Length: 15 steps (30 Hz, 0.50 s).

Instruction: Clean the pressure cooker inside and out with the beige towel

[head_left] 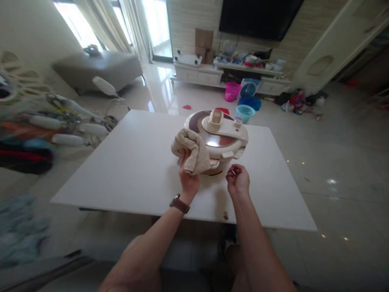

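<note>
Just beyond the left hand's fingers, which are clamped on a thick beige cloth bunched in soft, fuzzy folds, I see a round cooker on the white table. It is cream-coloured, its brown-panelled lid glossy under a chunky knob. The right hand's fingers curl loosely together just nearer than its base.

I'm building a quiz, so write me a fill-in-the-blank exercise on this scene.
1. The left hand holds the beige towel; the ____ does not.
2. The wristwatch strap is ____.
3. Beneath the pressure cooker is a white ____.
4. The leftmost plastic basket is ____.

Missing words: right hand; brown; table; pink.
</note>
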Each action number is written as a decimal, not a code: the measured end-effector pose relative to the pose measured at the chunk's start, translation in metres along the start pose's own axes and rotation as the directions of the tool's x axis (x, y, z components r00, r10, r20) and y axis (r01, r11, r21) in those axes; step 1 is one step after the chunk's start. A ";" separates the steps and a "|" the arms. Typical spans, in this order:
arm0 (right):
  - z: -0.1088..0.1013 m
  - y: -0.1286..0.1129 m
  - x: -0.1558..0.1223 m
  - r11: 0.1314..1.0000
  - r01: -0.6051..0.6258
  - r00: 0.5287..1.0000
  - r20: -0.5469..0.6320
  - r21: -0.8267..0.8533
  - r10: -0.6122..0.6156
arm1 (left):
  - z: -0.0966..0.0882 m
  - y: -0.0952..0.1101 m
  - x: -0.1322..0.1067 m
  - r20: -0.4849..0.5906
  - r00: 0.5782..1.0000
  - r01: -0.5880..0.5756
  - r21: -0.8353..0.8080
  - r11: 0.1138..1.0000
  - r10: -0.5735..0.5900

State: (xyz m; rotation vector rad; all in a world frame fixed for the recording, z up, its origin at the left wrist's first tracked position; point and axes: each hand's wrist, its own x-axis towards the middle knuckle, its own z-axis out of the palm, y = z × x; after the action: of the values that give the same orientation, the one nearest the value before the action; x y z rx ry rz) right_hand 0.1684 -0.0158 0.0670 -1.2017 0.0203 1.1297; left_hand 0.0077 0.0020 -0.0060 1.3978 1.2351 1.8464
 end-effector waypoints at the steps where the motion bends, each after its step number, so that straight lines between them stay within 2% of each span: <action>1: 0.000 0.000 0.000 1.000 0.001 1.000 0.002 -0.005 -0.001 | 0.001 0.000 0.002 -0.027 1.000 0.015 -0.010 1.000 -0.015; 4: 0.001 0.001 -0.001 1.000 0.005 1.000 0.002 -0.014 -0.005 | 0.005 0.000 0.014 -0.136 0.983 0.113 -0.074 0.991 -0.123; 6: 0.000 0.001 -0.002 1.000 0.006 1.000 0.001 -0.015 -0.006 | 0.007 -0.002 0.024 -0.196 0.952 0.204 -0.158 0.966 -0.234; 10: -0.001 0.001 -0.002 1.000 0.002 1.000 0.005 -0.013 -0.002 | 0.007 -0.016 0.042 -0.253 0.833 0.383 -0.378 0.843 -0.492; 12: -0.002 0.001 -0.002 1.000 -0.002 1.000 0.010 -0.013 0.002 | 0.006 -0.022 0.051 -0.273 0.793 0.405 -0.432 0.806 -0.545; 13: -0.003 0.001 -0.001 1.000 -0.004 1.000 0.012 -0.012 0.004 | 0.005 -0.023 0.055 -0.284 0.799 0.391 -0.422 0.818 -0.529; 14: -0.004 0.001 -0.001 1.000 -0.003 1.000 0.016 -0.010 0.003 | 0.003 -0.020 0.059 -0.289 0.828 0.362 -0.378 0.852 -0.480; 15: -0.005 0.001 0.000 1.000 -0.002 1.000 0.022 -0.008 0.002 | 0.002 -0.016 0.062 -0.273 0.877 0.312 -0.301 0.901 -0.395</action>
State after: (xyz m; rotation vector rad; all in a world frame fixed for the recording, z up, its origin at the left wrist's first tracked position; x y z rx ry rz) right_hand 0.1706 -0.0199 0.0647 -1.1966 0.0004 1.1450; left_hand -0.0140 0.0606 0.0095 0.6863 1.2618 1.9305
